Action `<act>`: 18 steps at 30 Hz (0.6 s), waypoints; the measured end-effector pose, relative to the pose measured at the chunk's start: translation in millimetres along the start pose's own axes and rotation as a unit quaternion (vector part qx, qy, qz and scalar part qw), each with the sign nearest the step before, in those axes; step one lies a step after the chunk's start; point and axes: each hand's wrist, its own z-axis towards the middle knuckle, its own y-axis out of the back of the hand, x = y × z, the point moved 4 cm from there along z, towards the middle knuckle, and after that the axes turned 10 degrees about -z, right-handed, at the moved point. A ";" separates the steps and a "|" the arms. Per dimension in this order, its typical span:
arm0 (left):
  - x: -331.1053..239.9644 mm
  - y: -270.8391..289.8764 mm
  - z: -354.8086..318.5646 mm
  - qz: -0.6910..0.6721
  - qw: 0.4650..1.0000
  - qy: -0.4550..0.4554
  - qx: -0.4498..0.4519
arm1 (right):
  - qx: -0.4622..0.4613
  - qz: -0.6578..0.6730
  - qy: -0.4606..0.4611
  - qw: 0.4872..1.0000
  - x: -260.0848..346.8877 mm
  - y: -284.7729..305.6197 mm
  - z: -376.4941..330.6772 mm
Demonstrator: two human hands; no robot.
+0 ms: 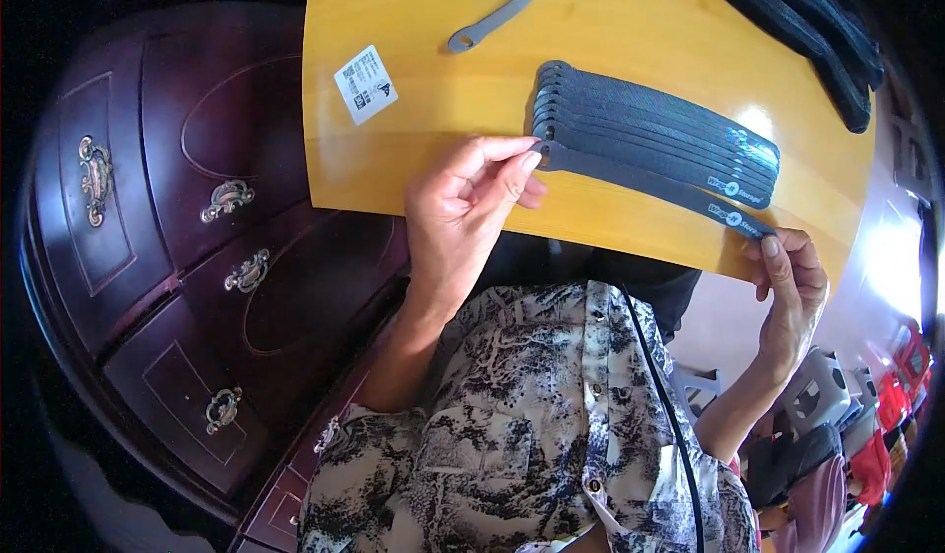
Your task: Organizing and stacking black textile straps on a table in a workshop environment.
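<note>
One dark strap [645, 181], over the table [423, 110], along the near side of one fanned stack [650, 120] (overlapping, exact count unclear). One grey strap [507, 8], one white label [365, 84] lie apart. My left hand [471, 199] pinches the holed end, fingers pointing right; my right hand [790, 282] pinches the other, thumb on top.

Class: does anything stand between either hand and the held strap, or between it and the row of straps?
Nothing visible: left hand and right hand each pinch one end of the held strap, close beside the row of straps.
</note>
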 end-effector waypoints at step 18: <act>-6.7 -2.4 4.5 0.030 0.999 -0.008 -0.038 | -0.032 0.025 -0.007 0.999 1.6 0.5 -4.0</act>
